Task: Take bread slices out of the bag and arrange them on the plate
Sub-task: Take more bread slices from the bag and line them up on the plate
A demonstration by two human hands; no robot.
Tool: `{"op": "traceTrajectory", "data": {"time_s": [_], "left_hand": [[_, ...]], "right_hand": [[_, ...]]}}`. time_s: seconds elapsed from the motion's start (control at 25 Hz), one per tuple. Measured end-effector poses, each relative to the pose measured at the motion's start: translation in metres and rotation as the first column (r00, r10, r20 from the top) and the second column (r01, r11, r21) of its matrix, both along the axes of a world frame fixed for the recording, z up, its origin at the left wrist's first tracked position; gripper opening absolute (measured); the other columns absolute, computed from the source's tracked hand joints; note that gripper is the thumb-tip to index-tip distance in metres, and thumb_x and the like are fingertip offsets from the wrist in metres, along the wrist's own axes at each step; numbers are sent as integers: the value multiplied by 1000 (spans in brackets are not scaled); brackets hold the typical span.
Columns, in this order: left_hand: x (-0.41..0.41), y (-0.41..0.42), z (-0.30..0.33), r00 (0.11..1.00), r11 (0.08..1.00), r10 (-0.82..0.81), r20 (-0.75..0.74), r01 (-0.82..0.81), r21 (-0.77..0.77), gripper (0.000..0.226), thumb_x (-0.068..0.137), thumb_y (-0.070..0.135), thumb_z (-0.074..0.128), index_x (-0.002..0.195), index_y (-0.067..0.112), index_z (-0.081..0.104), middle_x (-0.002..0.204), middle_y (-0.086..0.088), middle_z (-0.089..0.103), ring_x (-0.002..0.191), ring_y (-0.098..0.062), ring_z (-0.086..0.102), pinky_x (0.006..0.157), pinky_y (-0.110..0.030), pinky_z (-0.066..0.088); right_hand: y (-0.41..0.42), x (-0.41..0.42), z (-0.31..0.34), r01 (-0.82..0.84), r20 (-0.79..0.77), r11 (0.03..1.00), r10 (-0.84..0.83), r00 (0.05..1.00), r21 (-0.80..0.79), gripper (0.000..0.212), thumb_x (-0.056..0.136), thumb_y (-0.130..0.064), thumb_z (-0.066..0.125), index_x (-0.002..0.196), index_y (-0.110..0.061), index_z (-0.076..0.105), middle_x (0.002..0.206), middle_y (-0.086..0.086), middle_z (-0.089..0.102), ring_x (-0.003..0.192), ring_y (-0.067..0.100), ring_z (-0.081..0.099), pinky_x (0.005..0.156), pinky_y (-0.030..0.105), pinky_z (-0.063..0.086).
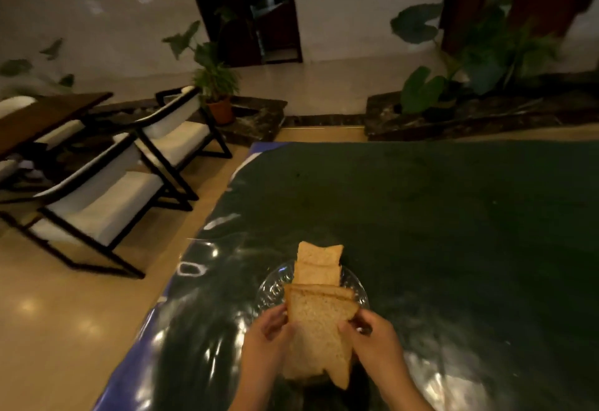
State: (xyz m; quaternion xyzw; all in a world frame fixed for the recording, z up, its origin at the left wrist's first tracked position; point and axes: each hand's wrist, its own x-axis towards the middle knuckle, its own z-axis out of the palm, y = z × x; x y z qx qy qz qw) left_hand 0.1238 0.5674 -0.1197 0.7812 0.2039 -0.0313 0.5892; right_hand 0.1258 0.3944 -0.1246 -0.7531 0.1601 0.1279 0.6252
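A clear glass plate (356,284) sits near the front of the dark green table. Two bread slices (319,264) lie overlapping on its far half. A third slice (321,290) lies across the middle. Above the plate's near side a large slice (319,336) hangs by its edges, tilted toward me. My left hand (270,329) pinches its left edge. On the opposite edge, my right hand (372,336) grips it. The bread bag does not show clearly; a dark shape below the held slice is too dim to tell.
The table (453,216) is covered in dark green with a shiny blue border on its left edge. White-cushioned chairs (107,203) with black frames stand on the floor to the left. Potted plants (217,86) line the far wall.
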Motion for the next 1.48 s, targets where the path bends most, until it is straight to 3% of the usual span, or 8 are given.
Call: {"op": "traceTrajectory", "data": {"time_s": [0.28,0.56,0.64,0.76,0.96,1.08,1.28,1.48], "left_hand": [[49,28,-53,990,992,-120,-71,117,-45,31,75,4,72,103,15,66,86,3,68,80,-7,63,59,-16,43],[65,29,-79,981,984,-181,-68,180,-19,37,77,4,69,113,6,63,107,-11,69,94,-26,66,89,-49,52],[64,29,-81,981,983,-183,-66,185,18,35,79,9,69,114,10,64,104,-5,69,91,-20,66,84,-44,54],[59,30,-81,988,978,-151,-15,152,144,33,79,14,69,112,15,64,98,2,66,83,-6,60,71,-20,47],[55,31,-78,982,949,-165,91,133,286,32,75,11,72,106,18,67,91,0,63,75,-8,59,68,-20,46],[56,31,-74,979,946,-171,109,132,296,20,73,8,73,91,18,70,77,5,66,68,-7,61,65,-23,52],[52,31,-71,990,973,-134,44,123,197,22,75,12,72,94,19,66,84,12,64,73,-2,61,59,-10,42],[45,37,-66,999,994,-36,3,35,99,21,74,11,72,90,21,62,82,8,65,75,0,60,60,-10,42]], "right_hand": [[33,25,-47,162,-14,982,-164,986,-95,14,77,-19,66,82,-31,67,83,-10,70,79,7,63,70,26,49],[42,34,-65,188,-8,953,-195,981,-238,12,81,-20,62,89,-27,67,85,-10,69,78,5,63,69,24,50],[45,37,-67,183,-3,934,-193,981,-305,13,81,-22,60,92,-23,67,84,-10,68,75,5,61,63,20,46],[50,46,-69,129,-20,906,-150,988,-402,12,82,-24,58,90,-20,66,84,-5,68,74,11,62,65,28,48],[60,49,-71,167,23,792,-190,981,-587,15,81,-29,58,88,-17,62,88,-1,65,78,18,61,63,29,46],[66,42,-71,262,90,779,-258,962,-569,12,79,-25,59,89,-19,61,88,-3,64,76,16,58,59,27,42],[74,36,-66,320,214,817,-245,946,-479,12,81,-18,63,92,-17,63,86,-2,66,74,13,60,62,30,49],[75,26,-62,346,182,908,-308,934,-236,9,81,-17,66,88,-22,67,77,-17,64,73,-4,58,60,9,40]]}}
